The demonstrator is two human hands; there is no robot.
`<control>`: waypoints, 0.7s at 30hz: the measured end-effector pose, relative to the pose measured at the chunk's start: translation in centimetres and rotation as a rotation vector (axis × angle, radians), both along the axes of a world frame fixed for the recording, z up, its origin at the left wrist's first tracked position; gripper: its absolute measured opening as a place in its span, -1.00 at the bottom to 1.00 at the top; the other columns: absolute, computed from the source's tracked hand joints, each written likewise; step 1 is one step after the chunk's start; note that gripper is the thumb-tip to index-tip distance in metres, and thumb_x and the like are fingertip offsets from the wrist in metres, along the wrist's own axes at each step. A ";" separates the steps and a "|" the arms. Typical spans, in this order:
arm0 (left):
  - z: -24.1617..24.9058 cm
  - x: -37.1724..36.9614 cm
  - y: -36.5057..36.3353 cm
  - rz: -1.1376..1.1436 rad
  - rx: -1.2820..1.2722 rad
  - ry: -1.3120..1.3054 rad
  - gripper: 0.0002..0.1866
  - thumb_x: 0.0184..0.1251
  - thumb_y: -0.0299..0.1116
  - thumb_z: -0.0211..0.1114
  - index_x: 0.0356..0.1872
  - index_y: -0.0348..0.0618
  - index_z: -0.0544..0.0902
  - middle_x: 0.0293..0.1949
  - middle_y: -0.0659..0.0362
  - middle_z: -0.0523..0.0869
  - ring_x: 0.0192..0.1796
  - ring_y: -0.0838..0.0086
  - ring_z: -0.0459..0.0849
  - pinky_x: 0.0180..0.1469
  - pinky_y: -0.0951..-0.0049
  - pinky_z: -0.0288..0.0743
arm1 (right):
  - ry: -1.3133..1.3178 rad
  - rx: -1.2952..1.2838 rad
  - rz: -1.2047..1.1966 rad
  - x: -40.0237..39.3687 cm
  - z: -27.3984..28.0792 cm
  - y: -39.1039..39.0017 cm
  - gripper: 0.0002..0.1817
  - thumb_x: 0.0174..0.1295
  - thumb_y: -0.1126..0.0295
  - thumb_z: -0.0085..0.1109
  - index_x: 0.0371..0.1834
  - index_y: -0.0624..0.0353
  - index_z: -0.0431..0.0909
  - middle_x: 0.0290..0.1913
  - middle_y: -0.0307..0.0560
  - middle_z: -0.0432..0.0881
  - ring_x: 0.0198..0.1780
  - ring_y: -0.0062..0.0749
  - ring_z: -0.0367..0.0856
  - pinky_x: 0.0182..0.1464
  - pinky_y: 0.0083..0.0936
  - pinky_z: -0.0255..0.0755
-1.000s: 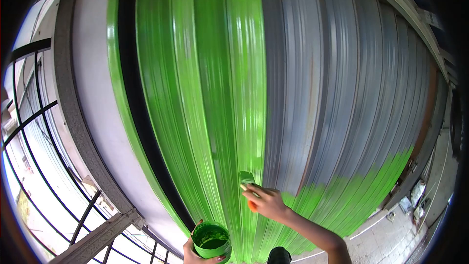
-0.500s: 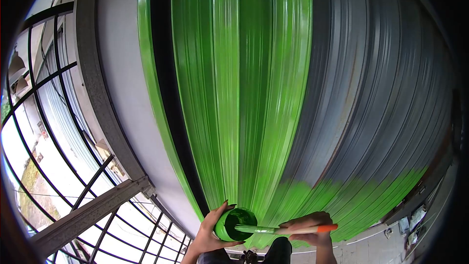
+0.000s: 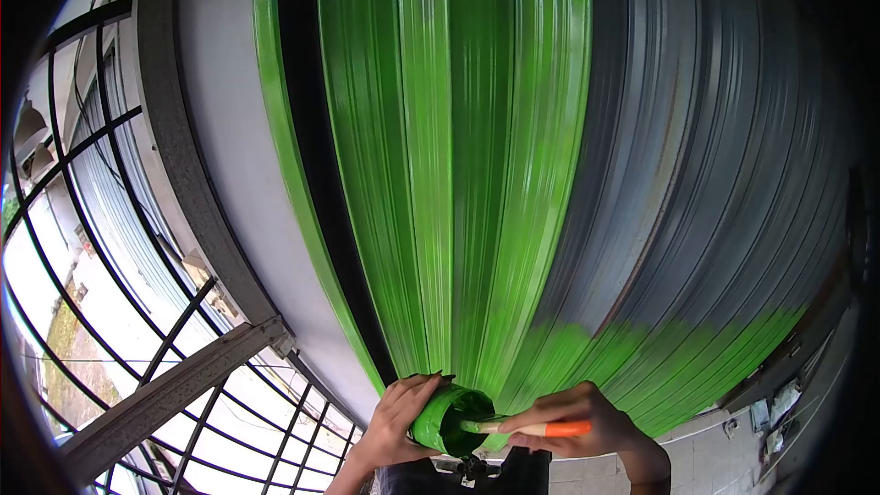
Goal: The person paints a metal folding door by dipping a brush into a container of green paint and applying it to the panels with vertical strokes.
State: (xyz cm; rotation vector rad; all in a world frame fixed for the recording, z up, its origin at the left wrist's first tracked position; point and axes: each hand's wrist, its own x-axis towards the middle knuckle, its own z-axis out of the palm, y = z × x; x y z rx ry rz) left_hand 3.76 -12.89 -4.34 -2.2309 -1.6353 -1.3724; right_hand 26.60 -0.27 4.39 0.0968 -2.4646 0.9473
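Observation:
My left hand [image 3: 401,417] wraps around a green-coated paint cup [image 3: 434,423], its mouth tilted toward the right. Between the fingers of my right hand [image 3: 587,408] is a paintbrush [image 3: 566,428] with a pale handle and an orange end. The brush's bristle end sits inside the cup's mouth, and its tip is hidden there. Just beyond both hands rises a ribbed metal panel [image 3: 478,220], glossy green over its left part and along its lower right. Unpainted grey ribs [image 3: 706,147] fill the upper right.
A black vertical strip [image 3: 316,156] and a white wall strip [image 3: 243,174] border the green on the left. Farther left, a black window grille [image 3: 151,229] meets a grey metal frame [image 3: 183,367]. A pale tiled surface [image 3: 706,449] lies at lower right.
The brush has moved left and deeper into the cup with my right hand. The cup has tipped toward the brush, and my left hand has turned with it.

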 end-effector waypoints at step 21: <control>1.6 0.5 0.6 -0.002 0.035 0.154 -0.01 -0.42 -0.26 0.53 0.22 -0.38 0.33 0.04 -0.01 0.54 0.11 0.11 0.49 0.11 0.12 0.35 | -0.025 -0.062 -0.132 -2.0 0.2 -1.8 -0.88 0.05 0.37 0.25 -0.44 0.14 0.52 -0.62 -0.24 0.60 -0.61 -0.45 0.61 -0.55 -0.63 0.43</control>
